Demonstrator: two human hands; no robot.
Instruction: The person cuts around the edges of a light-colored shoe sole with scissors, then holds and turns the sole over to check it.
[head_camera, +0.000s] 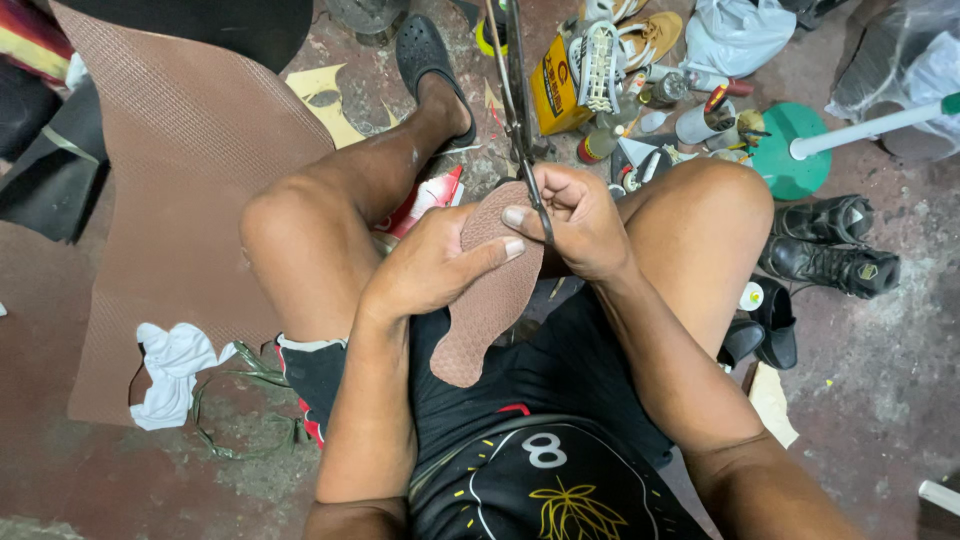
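Observation:
A brown textured sole-shaped rubber piece (492, 300) lies over my lap between my knees. My left hand (430, 265) grips it from the left, thumb pressed flat on its upper face. My right hand (580, 220) is closed around the handles of long metal shears (518, 100), whose blades point away from me and meet the sole's upper edge. Both hands touch the sole near its wide end.
A large brown rubber sheet (170, 170) with a cut-out lies on the floor at left, a white rag (170, 370) on it. Bottles, a yellow can (555, 90) and shoes clutter the far floor. Black boots (825, 245) and a green stand (790, 150) sit at right.

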